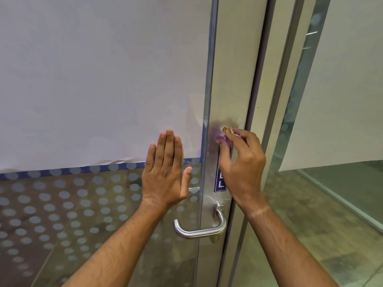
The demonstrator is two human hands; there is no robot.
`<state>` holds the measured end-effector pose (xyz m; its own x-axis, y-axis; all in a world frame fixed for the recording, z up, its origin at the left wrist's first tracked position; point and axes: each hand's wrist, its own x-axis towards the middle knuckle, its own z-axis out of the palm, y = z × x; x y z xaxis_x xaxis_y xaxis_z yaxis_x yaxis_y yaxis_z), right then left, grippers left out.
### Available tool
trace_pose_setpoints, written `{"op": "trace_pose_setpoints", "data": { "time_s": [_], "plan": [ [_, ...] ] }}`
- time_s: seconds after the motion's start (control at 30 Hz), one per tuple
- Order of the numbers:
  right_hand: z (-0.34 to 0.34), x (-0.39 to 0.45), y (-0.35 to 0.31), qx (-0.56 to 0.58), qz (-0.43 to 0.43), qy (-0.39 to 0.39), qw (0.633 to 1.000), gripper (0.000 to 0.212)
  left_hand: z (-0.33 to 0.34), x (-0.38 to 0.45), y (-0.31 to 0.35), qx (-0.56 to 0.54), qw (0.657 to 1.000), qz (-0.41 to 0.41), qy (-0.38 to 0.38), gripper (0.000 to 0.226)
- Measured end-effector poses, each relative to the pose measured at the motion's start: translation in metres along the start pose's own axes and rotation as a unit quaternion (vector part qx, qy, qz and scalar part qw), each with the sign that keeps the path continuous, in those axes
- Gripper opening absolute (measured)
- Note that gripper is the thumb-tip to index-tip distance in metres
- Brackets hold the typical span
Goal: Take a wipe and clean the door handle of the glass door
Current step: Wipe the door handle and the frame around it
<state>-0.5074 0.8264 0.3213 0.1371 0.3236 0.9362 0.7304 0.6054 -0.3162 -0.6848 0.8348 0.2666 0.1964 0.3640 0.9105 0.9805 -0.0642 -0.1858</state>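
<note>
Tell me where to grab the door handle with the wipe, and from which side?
Wrap the wipe around the door handle on its long horizontal bar, coming from the front and above. The bar stands clear of the glass, with its free left end curving back, so fingers fit behind.

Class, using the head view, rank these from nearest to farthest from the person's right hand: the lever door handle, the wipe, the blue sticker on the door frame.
1. Wipe: pinched in the right hand fingertips, against the frame.
2. Blue sticker: just left of the hand, partly behind it.
3. Door handle: below the hand, lower on the frame.
</note>
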Motion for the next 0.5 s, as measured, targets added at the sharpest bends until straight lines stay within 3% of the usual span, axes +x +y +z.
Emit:
{"op": "trace_pose_setpoints", "data": {
  "time_s": [0.5],
  "plan": [
    [0.009,0.019,-0.007,-0.061,-0.111,0.006,0.992,0.023,0.001,0.0,0.0,0.001,1.0,-0.001,-0.003,0.083]
  ]
}}
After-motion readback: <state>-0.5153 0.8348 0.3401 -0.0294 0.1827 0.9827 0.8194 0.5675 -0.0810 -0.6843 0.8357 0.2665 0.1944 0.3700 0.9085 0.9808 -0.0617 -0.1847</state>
